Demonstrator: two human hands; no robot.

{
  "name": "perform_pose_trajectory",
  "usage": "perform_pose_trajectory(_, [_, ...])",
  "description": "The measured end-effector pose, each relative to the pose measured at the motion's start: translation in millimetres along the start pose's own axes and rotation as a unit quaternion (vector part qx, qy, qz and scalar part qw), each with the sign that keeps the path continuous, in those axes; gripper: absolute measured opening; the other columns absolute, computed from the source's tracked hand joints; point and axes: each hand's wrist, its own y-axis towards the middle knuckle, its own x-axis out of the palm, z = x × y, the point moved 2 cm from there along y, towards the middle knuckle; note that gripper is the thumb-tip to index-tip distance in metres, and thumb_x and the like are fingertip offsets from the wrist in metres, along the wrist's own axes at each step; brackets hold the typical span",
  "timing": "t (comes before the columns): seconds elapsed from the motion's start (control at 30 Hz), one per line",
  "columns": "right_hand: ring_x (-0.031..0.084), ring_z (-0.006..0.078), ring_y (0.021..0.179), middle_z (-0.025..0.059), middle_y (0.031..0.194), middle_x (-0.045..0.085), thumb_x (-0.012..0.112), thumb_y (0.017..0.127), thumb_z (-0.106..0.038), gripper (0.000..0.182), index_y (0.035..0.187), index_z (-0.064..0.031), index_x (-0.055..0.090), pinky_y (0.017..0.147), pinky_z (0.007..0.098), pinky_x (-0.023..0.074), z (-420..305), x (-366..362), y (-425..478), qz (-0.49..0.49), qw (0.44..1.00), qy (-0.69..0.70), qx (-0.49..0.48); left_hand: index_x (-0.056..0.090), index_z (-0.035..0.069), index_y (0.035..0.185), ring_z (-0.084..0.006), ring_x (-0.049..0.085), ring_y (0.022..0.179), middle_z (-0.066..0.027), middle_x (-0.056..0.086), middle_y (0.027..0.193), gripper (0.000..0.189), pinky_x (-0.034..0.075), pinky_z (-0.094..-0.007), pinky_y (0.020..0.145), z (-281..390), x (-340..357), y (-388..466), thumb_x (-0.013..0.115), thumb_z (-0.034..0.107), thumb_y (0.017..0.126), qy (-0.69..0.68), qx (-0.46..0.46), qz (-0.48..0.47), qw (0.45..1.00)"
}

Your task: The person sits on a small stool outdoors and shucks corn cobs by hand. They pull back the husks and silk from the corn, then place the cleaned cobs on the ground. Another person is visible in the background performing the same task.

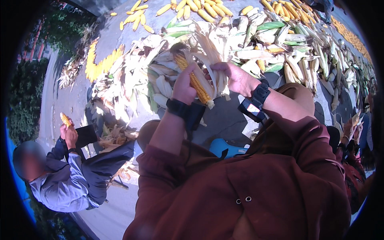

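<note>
An ear of yellow corn lies slantwise in my left hand, its kernels bare on the near side and brown silk at its far tip. Pale dry husk leaves are spread away from the cob's right side. My right hand grips these leaves near the cob, its fingertips partly hidden behind them. Both wrists wear black straps with devices. Beyond my hands spreads a heap of husks and unhusked ears.
Husked ears lie on the concrete beyond the heap, with more in a row at the left. A co-worker sits at left holding an ear. Another person's hands are at far right. A blue object lies between my legs.
</note>
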Motion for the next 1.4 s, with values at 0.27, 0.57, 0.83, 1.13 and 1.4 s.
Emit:
perform_pose_trajectory(0.27, [0.064, 0.0199, 0.085, 0.0102, 0.093, 0.064, 0.057, 0.089, -0.020, 0.028, 0.109, 0.0000, 0.056, 0.075, 0.0352, 0.0541, 2.7, 6.0, -12.6, -0.020, 0.989, -0.138, -0.047, 0.048, 0.005, 0.115, -0.0295, 0.056, 0.102, -0.0121, 0.057, 0.108, 0.036, 0.045, -0.0455, 0.091, 5.0, -24.3, 18.1, 0.057, 0.026, 0.087, 0.003, 0.117, 0.035, 0.992])
perform_pose_trajectory(0.57, [0.060, 0.0164, 0.085, 0.0067, 0.090, 0.062, 0.052, 0.092, -0.026, 0.025, 0.099, -0.0022, 0.057, 0.073, 0.0319, 0.0510, 4.9, 18.2, -16.3, -0.015, 0.975, -0.153, -0.162, 0.033, 0.000, 0.127, -0.0229, 0.050, 0.110, -0.0131, 0.046, 0.120, 0.043, 0.044, -0.0357, 0.093, 13.9, -46.6, 23.7, 0.050, 0.006, 0.088, 0.092, 0.199, -0.030, 0.975])
perform_pose_trajectory(0.83, [0.056, 0.0154, 0.076, 0.0026, 0.079, 0.055, 0.050, 0.094, -0.031, 0.026, 0.099, -0.0050, 0.051, 0.073, 0.0299, 0.0483, 12.0, 11.5, -11.5, -0.012, 0.992, 0.025, -0.124, 0.033, 0.001, 0.128, -0.0223, 0.053, 0.107, -0.0122, 0.051, 0.115, 0.036, 0.047, -0.0361, 0.090, 14.5, -28.6, 11.5, 0.041, 0.014, 0.095, 0.083, 0.189, -0.072, 0.976])
perform_pose_trajectory(1.13, [0.049, 0.0134, 0.068, -0.0002, 0.071, 0.047, 0.046, 0.095, -0.033, 0.027, 0.088, -0.0072, 0.049, 0.069, 0.0285, 0.0455, 9.4, 20.6, -14.2, 0.037, 0.991, 0.010, -0.131, 0.036, 0.001, 0.126, -0.0205, 0.055, 0.104, -0.0120, 0.051, 0.114, 0.033, 0.048, -0.0333, 0.088, 7.1, -24.1, 14.7, 0.036, 0.017, 0.097, 0.093, 0.172, -0.047, 0.980])
perform_pose_trajectory(1.4, [0.045, 0.0126, 0.064, -0.0019, 0.065, 0.042, 0.043, 0.096, -0.031, 0.026, 0.083, -0.0089, 0.047, 0.066, 0.0279, 0.0439, 10.0, 16.2, -12.2, 0.000, 0.990, 0.082, -0.116, 0.044, 0.003, 0.120, -0.0238, 0.057, 0.099, -0.0124, 0.053, 0.109, 0.040, 0.047, -0.0403, 0.089, 8.9, -6.0, 9.2, 0.044, 0.033, 0.094, -0.049, 0.088, -0.009, 0.995])
